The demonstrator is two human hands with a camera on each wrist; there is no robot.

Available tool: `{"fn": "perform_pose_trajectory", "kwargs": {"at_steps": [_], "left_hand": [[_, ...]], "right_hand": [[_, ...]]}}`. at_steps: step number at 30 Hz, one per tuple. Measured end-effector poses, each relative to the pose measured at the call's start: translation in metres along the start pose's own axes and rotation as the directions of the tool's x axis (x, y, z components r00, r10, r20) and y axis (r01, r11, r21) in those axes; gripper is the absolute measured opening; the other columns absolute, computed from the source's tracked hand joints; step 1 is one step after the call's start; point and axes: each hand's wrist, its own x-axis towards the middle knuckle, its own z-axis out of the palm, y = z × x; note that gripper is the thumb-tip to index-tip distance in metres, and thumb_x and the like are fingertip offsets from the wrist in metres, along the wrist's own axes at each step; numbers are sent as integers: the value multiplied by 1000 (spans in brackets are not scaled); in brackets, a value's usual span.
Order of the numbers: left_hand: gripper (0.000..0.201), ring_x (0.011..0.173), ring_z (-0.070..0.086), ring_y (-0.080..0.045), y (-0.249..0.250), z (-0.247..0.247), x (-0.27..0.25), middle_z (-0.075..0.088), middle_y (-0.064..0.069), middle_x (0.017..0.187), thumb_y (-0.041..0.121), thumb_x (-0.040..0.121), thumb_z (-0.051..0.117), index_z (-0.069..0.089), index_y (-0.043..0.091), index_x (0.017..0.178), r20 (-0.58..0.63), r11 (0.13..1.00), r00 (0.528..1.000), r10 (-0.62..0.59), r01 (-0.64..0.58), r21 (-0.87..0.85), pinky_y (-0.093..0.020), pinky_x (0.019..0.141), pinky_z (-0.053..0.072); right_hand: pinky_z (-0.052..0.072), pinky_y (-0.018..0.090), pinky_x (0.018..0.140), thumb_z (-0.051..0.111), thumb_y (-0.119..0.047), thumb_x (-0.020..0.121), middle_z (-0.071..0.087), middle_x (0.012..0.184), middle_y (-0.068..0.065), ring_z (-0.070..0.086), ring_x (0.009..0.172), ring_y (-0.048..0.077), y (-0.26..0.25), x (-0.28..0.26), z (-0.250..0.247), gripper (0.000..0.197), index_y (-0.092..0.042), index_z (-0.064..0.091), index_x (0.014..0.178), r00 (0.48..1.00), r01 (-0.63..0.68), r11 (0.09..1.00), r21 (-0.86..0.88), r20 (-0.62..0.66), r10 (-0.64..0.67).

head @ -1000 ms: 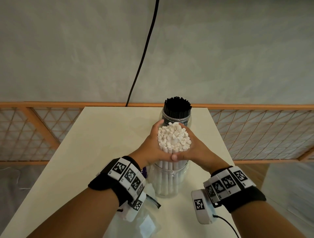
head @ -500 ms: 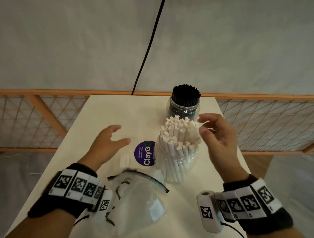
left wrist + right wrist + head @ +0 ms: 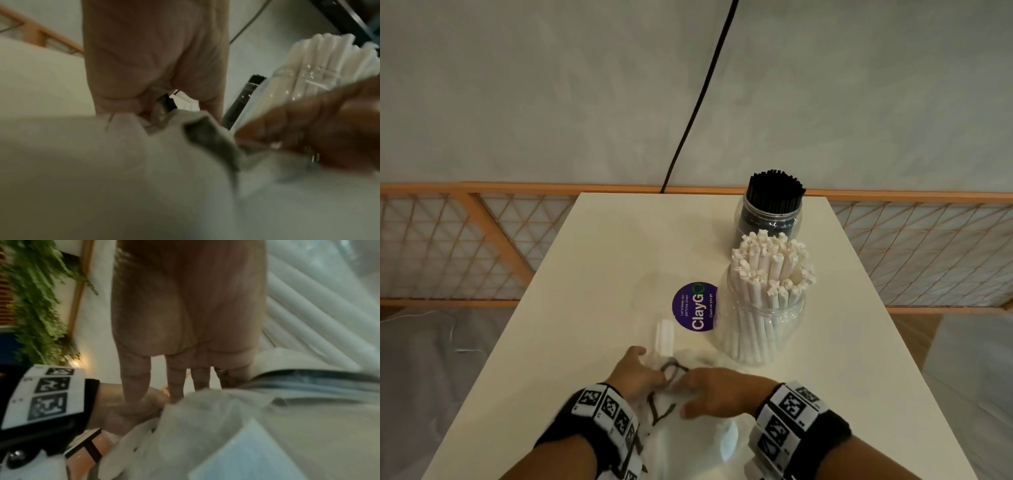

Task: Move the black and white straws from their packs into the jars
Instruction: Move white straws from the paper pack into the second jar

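Both hands meet on the clear plastic pack at the table's near edge: the left hand has fingers curled into its crumpled top, the right hand pinches the film beside it. The white straws stand in the near jar, the black straws in the far jar. A purple ClayGo sticker lies just left.

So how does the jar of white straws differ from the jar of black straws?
The jar of white straws stands nearer the person; the jar of black straws stands behind it at the table's far edge. The white straws are thicker, with crimped ends, and splay outward; the black straws are thin and packed in a tight upright bundle. Both jars are clear, lidless and full.
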Motion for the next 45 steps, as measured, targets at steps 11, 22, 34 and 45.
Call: {"fn": "perform_pose_trajectory", "kwargs": {"at_steps": [11, 22, 34, 45], "left_hand": [[36, 71, 63, -3, 56, -24, -45, 70, 8, 72, 5, 56, 76, 66, 12, 90, 196, 864, 841, 503, -491, -112, -18, 64, 51], [30, 69, 58, -9, 49, -54, -29, 65, 14, 63, -4, 70, 68, 60, 25, 71, 125, 844, 857, 501, -515, 148, -17, 60, 43], [67, 125, 34, -8, 120, -13, -55, 34, 8, 138, 29, 75, 74, 41, 28, 133, -72, 743, 756, 651, -614, 265, -22, 99, 31], [67, 99, 54, -1, 189, 31, -51, 48, 32, 96, 25, 68, 81, 39, 36, 119, 152, 703, 713, 685, -701, 121, -11, 75, 38]], "right_hand": [[53, 27, 78, 73, -36, 65, 69, 94, 3, 65, 87, 11, -5, -2, -27, 36, -20, 64, 95, 804, 312, 774, 550, -587, 93], [42, 15, 46, 69, -13, 75, 60, 52, -9, 55, 49, 2, -35, -56, -79, 15, -17, 63, 62, 491, 536, 713, 452, -854, 172], [39, 12, 41, 60, -21, 67, 56, 47, -13, 51, 45, -1, -4, -144, -130, 11, -10, 58, 69, 188, 595, 749, 291, -957, 222], [43, 16, 46, 65, -28, 72, 59, 56, -7, 54, 52, 5, 2, -173, -150, 9, -21, 61, 69, 172, 511, 842, 173, -980, 97]]}}
